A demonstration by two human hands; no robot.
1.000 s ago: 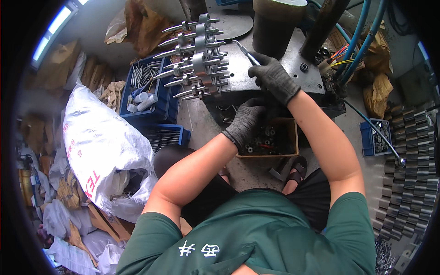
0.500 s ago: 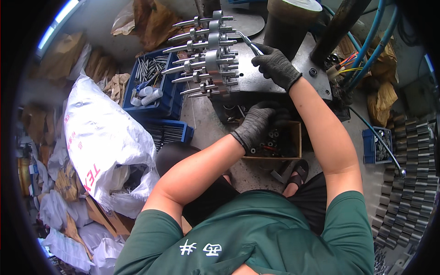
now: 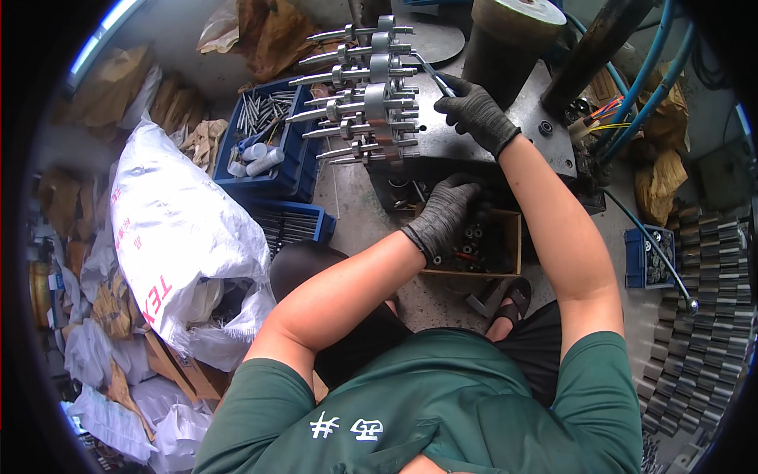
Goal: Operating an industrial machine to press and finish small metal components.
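Note:
In a dark knitted glove, my right hand (image 3: 479, 117) is closed around a slim silver hand tool with a bent end (image 3: 431, 73), perhaps a wrench. The tool's tip meets or nearly meets the right end of one metal shaft. Several such stepped shafts (image 3: 339, 77) lie side by side, each passing through a steel ring (image 3: 377, 101) at the left edge of the steel worktable (image 3: 450, 134). My left hand (image 3: 446, 215), also gloved, hangs below the table's front edge over an open wooden box (image 3: 517, 245) of small metal parts. Its fingers are in shadow and partly hidden.
On the left are blue bins (image 3: 304, 154) with metal pins and white bottles, and a large white woven sack (image 3: 185, 245). A thick dark cylinder (image 3: 509, 51) and blue hoses (image 3: 643, 67) stand behind the table. Stacked metal pieces (image 3: 707, 316) cover the floor at right.
The whole view has shifted slightly, so the shafts and the table appear a little further right. Both hands keep nearly the same pose, and the tool stays in my right hand.

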